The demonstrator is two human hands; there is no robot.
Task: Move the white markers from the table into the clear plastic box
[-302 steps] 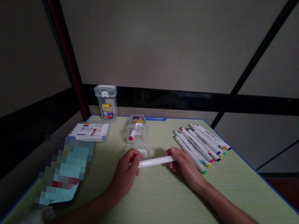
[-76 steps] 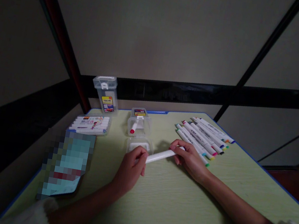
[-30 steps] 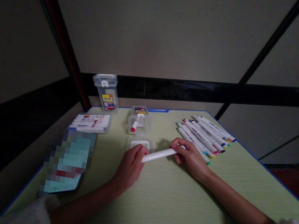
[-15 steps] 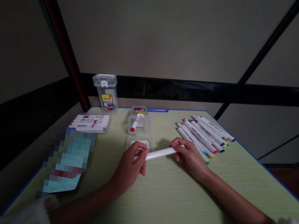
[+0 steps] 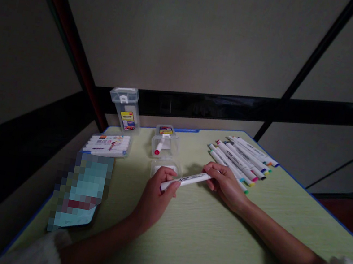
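Between both hands is a white marker [image 5: 192, 180] with dark print on its barrel, tilted up slightly toward the right. My left hand [image 5: 158, 192] is closed on its left end, where a dark purple tip shows. The fingers of my right hand [image 5: 221, 181] pinch its right end. Just behind my left hand lies the open lid [image 5: 166, 166] of a clear plastic case, partly hidden by the fingers. That clear case [image 5: 173, 149] lies on its side with a red-ended marker [image 5: 159, 146] in it. Several white markers [image 5: 238, 161] with coloured ends lie beyond my right hand.
A tall clear box [image 5: 127, 112] stands at the table's back left corner. In front of it lies a flat pack of markers [image 5: 108, 143]. A phone-like slab [image 5: 80, 210], partly blurred out, lies at the left edge of the pale green table [image 5: 205, 241]. Panelled walls rise behind.
The marker has been turned about its length, so the dark print on its barrel now faces me. My left fingers have shifted, showing its purple end. The other things stay put.
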